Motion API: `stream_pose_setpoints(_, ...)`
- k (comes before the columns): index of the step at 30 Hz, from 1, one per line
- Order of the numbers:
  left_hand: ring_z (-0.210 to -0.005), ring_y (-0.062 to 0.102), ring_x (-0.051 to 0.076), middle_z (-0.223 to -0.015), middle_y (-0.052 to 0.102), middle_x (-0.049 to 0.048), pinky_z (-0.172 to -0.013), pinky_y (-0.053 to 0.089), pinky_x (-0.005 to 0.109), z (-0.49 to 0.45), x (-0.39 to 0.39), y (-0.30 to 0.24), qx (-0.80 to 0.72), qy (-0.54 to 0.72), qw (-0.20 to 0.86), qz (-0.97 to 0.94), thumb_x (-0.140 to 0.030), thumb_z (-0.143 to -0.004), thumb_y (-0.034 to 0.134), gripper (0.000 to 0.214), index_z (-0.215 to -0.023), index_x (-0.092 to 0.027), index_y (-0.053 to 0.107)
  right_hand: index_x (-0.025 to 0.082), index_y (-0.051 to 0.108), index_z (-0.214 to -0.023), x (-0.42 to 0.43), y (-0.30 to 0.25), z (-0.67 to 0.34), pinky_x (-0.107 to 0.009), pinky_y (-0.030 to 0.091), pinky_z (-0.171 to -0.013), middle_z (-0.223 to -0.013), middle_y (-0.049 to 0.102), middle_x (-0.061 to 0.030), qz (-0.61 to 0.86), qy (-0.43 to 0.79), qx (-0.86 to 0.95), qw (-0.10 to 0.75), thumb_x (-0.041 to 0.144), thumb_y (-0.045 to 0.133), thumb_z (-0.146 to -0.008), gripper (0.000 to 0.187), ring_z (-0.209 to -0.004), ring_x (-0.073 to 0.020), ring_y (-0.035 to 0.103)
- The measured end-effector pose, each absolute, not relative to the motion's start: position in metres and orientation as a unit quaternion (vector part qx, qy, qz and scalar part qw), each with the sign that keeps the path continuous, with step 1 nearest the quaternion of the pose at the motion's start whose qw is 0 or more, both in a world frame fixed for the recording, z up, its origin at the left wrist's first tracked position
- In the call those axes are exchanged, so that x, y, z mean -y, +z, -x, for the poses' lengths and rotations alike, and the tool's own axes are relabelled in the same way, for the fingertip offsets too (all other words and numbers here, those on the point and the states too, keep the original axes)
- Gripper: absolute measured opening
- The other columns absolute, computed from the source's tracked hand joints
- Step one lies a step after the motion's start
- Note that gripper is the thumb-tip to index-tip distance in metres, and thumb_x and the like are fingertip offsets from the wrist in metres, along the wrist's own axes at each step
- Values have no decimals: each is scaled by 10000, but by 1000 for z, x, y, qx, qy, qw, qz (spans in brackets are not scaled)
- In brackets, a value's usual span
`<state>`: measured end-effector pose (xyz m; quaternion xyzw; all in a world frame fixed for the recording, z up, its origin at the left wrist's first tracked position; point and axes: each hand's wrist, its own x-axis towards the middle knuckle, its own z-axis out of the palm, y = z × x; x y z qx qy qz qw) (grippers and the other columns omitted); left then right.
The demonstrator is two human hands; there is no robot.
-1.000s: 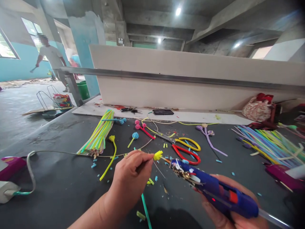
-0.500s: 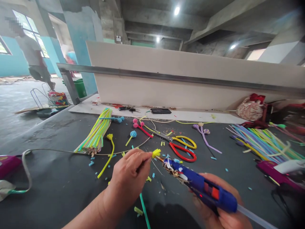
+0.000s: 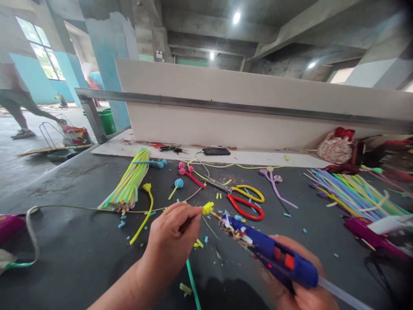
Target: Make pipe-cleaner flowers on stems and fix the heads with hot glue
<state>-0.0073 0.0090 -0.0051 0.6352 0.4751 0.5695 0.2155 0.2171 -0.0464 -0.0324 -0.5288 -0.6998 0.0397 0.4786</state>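
My left hand [image 3: 177, 234] pinches a small yellow flower [image 3: 208, 208] made of soft bits, held up over the dark tabletop. A green stem [image 3: 192, 282] shows below that hand; whether it joins the flower is hidden. My right hand [image 3: 293, 271] grips a blue glue gun [image 3: 271, 254] with a clear glue stick [image 3: 343, 292] in its back end. The gun's nozzle points at the flower, close beside it; I cannot tell if they touch. Just beyond lie scissors [image 3: 245, 207] with one red and one yellow handle.
Bundles of coloured stems lie at left [image 3: 127, 183] and right [image 3: 361, 191]. Finished-looking pink [image 3: 193, 174], blue [image 3: 178, 184] and purple flowers [image 3: 272, 181] lie between. A purple glue gun [image 3: 371, 237] rests at right. A phone [image 3: 217, 151] lies by the white board [image 3: 258, 129]. A person [image 3: 16, 94] walks at far left.
The glue gun's nozzle has drawn slightly away from the yellow flower's middle. The walking person has moved left. The whole view has shifted a little.
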Motion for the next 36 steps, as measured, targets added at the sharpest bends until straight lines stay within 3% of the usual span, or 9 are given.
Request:
stream_pose_setpoints(3,-383,451,90,-457,565,-16,-382,348,189,6,-12,-6,-510,544,407,-528,-237,-705,654,62,-708,-189,693,266,495,-1147,43,-35,-221,-378,530,-822,-1089,612,-87,533,45,707,462,313,554,-842,314,-970,-266,635)
stream_pose_setpoints(6,-303,324,44,-399,476,-53,-290,218,147,6,-16,-4,-457,517,611,-388,-309,-716,664,153,-705,-162,625,269,462,-1164,39,-36,-224,-371,534,-795,-1113,610,-91,553,73,681,474,337,542,-844,337,-961,-264,641)
stream_pose_setpoints(11,-369,352,8,-535,481,-34,-288,237,100,8,-17,-1,-339,476,749,-312,-244,-713,694,208,-613,-121,561,287,457,-1158,43,-33,-218,-369,538,-788,-1110,616,-81,541,99,665,505,333,558,-832,345,-955,-268,647)
stream_pose_setpoints(16,-383,383,5,-621,511,-19,-275,273,88,8,-17,-3,-325,457,780,-278,-175,-754,651,125,-672,-108,584,293,459,-1139,46,-31,-213,-395,507,-860,-1086,586,-65,526,72,680,506,275,538,-841,309,-975,-261,627)
stream_pose_setpoints(28,-366,396,8,-585,507,-22,-289,284,103,7,-15,-3,-348,446,765,-309,-210,-747,669,159,-655,-109,588,282,451,-1164,49,-34,-208,-347,516,-821,-1066,568,-59,527,32,705,474,248,522,-852,322,-921,-234,619)
stream_pose_setpoints(36,-327,377,40,-417,474,-36,-283,300,122,6,-15,-7,-364,453,725,-371,-262,-771,638,210,-625,-128,567,278,428,-1179,45,-34,-214,-362,532,-814,-1062,558,-68,516,5,727,454,270,498,-875,312,-935,-241,627)
